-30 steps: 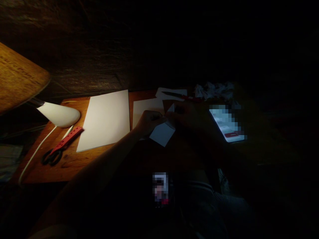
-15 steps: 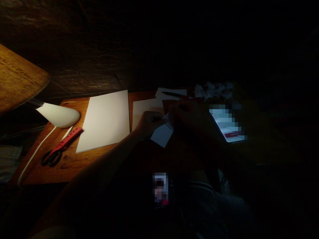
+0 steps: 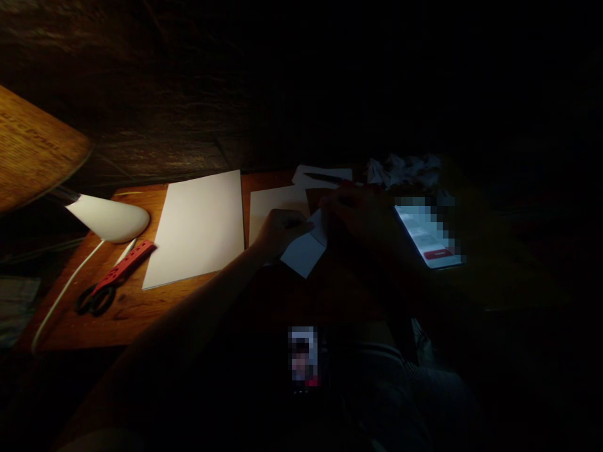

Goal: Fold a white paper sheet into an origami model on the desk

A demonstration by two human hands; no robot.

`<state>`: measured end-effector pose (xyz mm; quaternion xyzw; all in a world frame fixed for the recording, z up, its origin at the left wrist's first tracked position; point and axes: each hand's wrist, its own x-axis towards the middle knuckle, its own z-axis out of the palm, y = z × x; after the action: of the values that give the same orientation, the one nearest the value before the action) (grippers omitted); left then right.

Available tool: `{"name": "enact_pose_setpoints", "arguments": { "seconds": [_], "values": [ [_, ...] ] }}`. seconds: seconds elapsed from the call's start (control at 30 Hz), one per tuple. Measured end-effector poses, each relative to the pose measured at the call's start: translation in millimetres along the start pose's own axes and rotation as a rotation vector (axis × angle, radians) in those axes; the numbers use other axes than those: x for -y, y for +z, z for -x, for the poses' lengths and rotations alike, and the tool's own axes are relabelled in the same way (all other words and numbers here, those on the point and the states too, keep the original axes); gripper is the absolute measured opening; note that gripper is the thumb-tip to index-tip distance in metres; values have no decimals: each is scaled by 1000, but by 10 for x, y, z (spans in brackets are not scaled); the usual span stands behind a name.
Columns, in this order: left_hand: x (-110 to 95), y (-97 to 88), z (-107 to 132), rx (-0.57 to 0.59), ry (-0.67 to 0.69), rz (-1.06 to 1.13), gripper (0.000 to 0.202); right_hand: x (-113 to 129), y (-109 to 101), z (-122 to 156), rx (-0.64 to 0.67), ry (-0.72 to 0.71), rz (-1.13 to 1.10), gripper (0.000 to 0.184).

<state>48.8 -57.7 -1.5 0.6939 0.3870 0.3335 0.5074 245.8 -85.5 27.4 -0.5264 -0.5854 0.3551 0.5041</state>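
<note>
A small folded piece of white paper (image 3: 304, 251) sits between my hands, over the wooden table. My left hand (image 3: 284, 232) grips its left side, with my forearm reaching in from the lower left. My right hand (image 3: 351, 210) lies deep in shadow and pinches the paper's upper corner. A loose white sheet (image 3: 276, 208) lies just beyond my left hand, and a larger white sheet (image 3: 194, 229) lies to the left of it.
A white lamp (image 3: 110, 218) lights the wooden table (image 3: 136, 314). Near it are black-handled scissors (image 3: 97, 300) and a red perforated strip (image 3: 123, 267). A lit smartphone (image 3: 426, 232), crumpled paper (image 3: 402, 171) and a pen on a paper scrap (image 3: 325, 177) lie further back.
The folded paper has turned slightly, and its upper flap now stands against my right hand. My right hand has shifted a little to the right.
</note>
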Motion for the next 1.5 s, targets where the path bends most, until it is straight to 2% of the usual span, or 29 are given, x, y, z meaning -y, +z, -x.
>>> {"name": "enact_pose_setpoints", "arguments": {
  "seconds": [0.13,0.4,0.63,1.1,1.5],
  "values": [
    [-16,-5,5,26,-30,31,26,-22,-7,-13,4,-5,21,34],
    [-44,-28,0,90,-69,68,27,-24,-25,-24,66,-23,-45,34],
    [-49,-39,-14,94,-68,81,26,-51,-17,-28,49,4,-61,49],
    [-4,-47,-21,57,-44,35,28,-129,-1,-21,146,62,-89,44],
    [16,-48,-38,38,-28,23,30,-124,-2,-25,90,-6,-23,43]
  ]
}}
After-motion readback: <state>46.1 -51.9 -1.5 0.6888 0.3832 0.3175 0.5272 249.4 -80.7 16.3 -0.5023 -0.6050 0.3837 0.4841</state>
